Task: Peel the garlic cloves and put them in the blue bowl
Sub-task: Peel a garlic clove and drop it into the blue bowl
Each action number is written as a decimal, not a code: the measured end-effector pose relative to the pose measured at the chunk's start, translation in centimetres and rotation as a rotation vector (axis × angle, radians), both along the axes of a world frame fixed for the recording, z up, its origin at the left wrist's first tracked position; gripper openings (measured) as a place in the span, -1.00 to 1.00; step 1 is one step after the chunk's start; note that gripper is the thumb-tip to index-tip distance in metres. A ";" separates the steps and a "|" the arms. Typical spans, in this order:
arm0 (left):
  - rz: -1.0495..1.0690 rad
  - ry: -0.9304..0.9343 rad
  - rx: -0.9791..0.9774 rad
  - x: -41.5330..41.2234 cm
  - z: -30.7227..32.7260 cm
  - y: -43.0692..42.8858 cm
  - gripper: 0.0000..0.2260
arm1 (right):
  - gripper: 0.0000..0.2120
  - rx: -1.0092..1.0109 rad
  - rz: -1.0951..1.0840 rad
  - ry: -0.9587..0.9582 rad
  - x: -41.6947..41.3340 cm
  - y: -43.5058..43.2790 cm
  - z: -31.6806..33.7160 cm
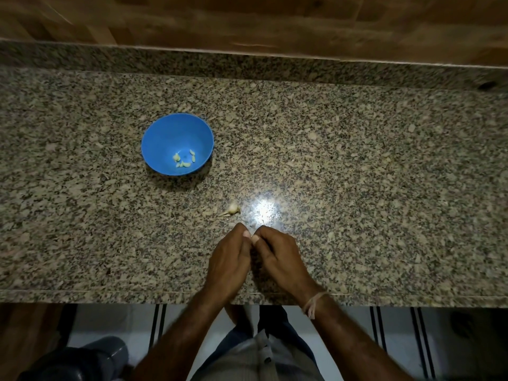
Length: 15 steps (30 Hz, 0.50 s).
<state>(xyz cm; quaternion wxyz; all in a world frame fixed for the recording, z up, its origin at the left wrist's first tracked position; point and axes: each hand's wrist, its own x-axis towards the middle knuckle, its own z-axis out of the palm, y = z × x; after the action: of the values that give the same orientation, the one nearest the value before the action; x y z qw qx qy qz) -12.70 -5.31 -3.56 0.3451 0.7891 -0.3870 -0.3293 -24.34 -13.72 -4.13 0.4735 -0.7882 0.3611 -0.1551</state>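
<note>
At the near edge of the desk (357, 160), left hand (228, 259) and right hand (277, 257) meet, together pinching a pale clove (249, 232) (mostly hidden); peeled cloves (184, 160) lie in the blue bowl (170, 130).

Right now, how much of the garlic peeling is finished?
Done: a few peeled cloves lie in the blue bowl. In hand: the left hand and right hand pinch a small clove between their fingertips. It is mostly hidden in the grip and looks mid-peel. Left: that clove, plus one garlic piece that looks unpeeled, lying on the granite counter just beyond the hands.
</note>
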 end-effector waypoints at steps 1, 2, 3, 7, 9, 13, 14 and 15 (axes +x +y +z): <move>0.001 0.054 0.025 0.2 0.0 -0.1 -0.75 | -0.74 -0.001 0.038 0.021 0.0 -0.3 -0.1; 0.014 0.131 0.064 0.5 -0.1 -0.2 -0.74 | -0.74 -0.018 0.080 0.042 0.0 -0.5 -0.1; 0.031 0.232 0.099 0.9 -0.1 -0.4 -0.72 | -0.74 -0.044 0.113 0.055 0.0 -0.6 -0.2; 0.058 0.442 0.137 1.6 0.0 -1.1 -0.65 | -0.75 -0.114 0.115 0.064 -0.3 -1.0 -0.7; 0.024 0.300 0.102 1.4 0.0 -1.0 -0.65 | -0.70 0.101 0.043 0.011 -0.1 -0.9 -0.4; -0.074 -0.020 -0.047 0.8 0.1 -0.6 -0.72 | -0.61 0.556 -0.153 -0.046 0.5 -0.4 0.4; -0.047 0.029 -0.041 0.7 0.0 -0.6 -0.72 | -0.63 0.522 -0.137 -0.056 0.5 -0.2 0.4; 0.019 0.169 -0.018 0.8 0.0 -0.8 -0.70 | -0.66 0.440 -0.103 -0.076 0.4 0.0 0.2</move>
<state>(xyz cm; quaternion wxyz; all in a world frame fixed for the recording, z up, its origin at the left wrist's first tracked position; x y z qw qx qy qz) -11.94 -6.08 -3.56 0.3866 0.7591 -0.3519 -0.3879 -23.89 -13.72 -3.93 0.6387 -0.6402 0.4079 -0.1260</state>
